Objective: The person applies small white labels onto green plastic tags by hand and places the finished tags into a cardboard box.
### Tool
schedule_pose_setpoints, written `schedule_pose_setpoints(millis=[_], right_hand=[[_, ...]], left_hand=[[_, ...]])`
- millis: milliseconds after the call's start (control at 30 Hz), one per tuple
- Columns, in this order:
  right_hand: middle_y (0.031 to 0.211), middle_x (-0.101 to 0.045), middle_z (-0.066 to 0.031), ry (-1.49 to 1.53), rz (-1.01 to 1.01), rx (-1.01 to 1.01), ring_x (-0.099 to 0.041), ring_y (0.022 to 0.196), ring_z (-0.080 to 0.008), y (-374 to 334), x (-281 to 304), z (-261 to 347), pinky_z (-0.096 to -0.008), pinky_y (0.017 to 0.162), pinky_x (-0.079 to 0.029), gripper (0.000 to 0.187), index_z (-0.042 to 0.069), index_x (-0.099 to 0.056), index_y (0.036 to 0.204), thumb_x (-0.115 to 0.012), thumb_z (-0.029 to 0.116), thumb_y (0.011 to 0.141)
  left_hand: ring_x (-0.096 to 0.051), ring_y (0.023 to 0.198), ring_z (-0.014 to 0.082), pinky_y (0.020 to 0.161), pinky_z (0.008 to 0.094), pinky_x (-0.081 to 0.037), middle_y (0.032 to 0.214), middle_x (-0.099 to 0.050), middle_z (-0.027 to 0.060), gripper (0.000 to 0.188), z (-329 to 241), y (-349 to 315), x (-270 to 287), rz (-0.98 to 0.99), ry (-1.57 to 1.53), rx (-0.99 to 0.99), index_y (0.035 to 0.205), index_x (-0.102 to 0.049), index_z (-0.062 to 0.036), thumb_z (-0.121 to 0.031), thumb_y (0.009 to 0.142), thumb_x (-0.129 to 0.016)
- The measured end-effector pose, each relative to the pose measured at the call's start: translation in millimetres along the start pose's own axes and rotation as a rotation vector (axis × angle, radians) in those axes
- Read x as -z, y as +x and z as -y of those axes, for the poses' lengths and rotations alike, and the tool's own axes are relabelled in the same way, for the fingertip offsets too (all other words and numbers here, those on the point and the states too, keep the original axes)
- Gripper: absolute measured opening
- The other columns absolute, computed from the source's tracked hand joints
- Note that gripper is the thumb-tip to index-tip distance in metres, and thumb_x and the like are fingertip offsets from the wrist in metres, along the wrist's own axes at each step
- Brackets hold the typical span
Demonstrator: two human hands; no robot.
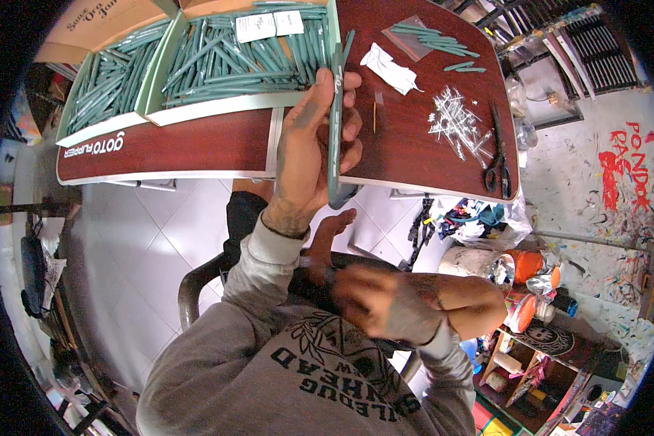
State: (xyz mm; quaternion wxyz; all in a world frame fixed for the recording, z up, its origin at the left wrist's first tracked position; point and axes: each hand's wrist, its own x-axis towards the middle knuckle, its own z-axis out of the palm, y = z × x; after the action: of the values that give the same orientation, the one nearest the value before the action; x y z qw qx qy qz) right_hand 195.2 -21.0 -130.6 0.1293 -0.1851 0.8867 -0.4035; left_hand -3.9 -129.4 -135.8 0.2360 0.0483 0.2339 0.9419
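My left hand (307,142) is raised in front of the table, its thumb and fingers closed around a slim teal-green pen-like stick (334,156). The stick stands nearly upright in the picture and bears small pale print. Lower down, over my lap, my right hand (378,299) is smeared by motion, so its fingers and anything in them cannot be made out. Behind my left hand stands a pale green cardboard box (229,99) with many similar teal sticks, two white labels lying on top. A second such box (102,128) adjoins it on the left.
On the dark red table (196,138) lie a crumpled white cloth or tissue (389,70), loose teal sticks (443,42) by a clear bag, a pile of thin clear pieces (454,120) and black scissors (497,156). At right, beyond the table, are tubs (476,263) and a shelf.
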Motion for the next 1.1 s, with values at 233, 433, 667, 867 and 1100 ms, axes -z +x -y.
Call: schedule_pose_setpoints(millis=[233,433,667,867,1100], right_hand=[[0.082,-0.062,-0.0213,-0.505,-0.359,-0.573,-0.063,0.075,-0.0413,-92,66,-83,-0.0455,0.068,-0.051,0.014,0.001,-0.061,0.090,-0.064,0.004,0.077],[0.082,-0.059,-0.0051,0.440,-0.801,-0.704,-0.059,0.078,-0.0131,-226,115,-133,-0.0282,0.072,-0.050,0.010,0.001,-0.057,0.094,-0.062,-0.002,0.086],[0.101,-0.067,-0.0148,-1.071,-0.815,-1.388,-0.066,0.092,-0.0308,-503,216,-214,-0.0402,0.085,-0.053,0.029,0.009,-0.069,0.110,-0.069,0.022,0.084],[0.115,-0.066,-0.0096,-1.537,-0.659,-1.434,-0.063,0.109,-0.0257,-525,231,-224,-0.0326,0.092,-0.051,0.029,0.010,-0.068,0.105,-0.064,0.033,0.087],[0.106,-0.071,-0.0170,-0.845,-1.268,-1.112,-0.067,0.103,-0.0269,-384,199,-155,-0.0360,0.088,-0.051,0.043,0.001,-0.066,0.117,-0.065,0.038,0.095]], left_hand=[[-0.043,0.065,0.0055,0.039,0.0187,-0.038,0.090,-0.049,-0.0044,0.039,4,-10,-22,0.064,0.062,-0.051,0.112,-0.054,-0.0102,-0.046,0.106,-0.040],[-0.041,0.064,0.0053,0.039,0.0182,-0.036,0.089,-0.047,-0.0044,0.039,6,-13,-31,0.087,0.103,-0.068,0.110,-0.053,-0.0110,-0.048,0.105,-0.040],[-0.050,0.060,0.0053,0.038,0.0207,-0.038,0.086,-0.055,-0.0014,0.044,16,-22,-46,0.062,0.124,-0.067,0.113,-0.061,-0.0035,-0.044,0.103,-0.049],[-0.043,0.054,0.0047,0.038,0.0200,-0.031,0.079,-0.050,-0.0035,0.042,18,-31,-25,-0.278,0.272,-0.227,0.112,-0.059,-0.0076,-0.047,0.104,-0.045],[-0.039,0.051,0.0044,0.039,0.0189,-0.028,0.072,-0.045,-0.0032,0.038,3,-39,26,-0.225,0.478,-0.206,0.111,-0.057,-0.0091,-0.045,0.104,-0.047]])
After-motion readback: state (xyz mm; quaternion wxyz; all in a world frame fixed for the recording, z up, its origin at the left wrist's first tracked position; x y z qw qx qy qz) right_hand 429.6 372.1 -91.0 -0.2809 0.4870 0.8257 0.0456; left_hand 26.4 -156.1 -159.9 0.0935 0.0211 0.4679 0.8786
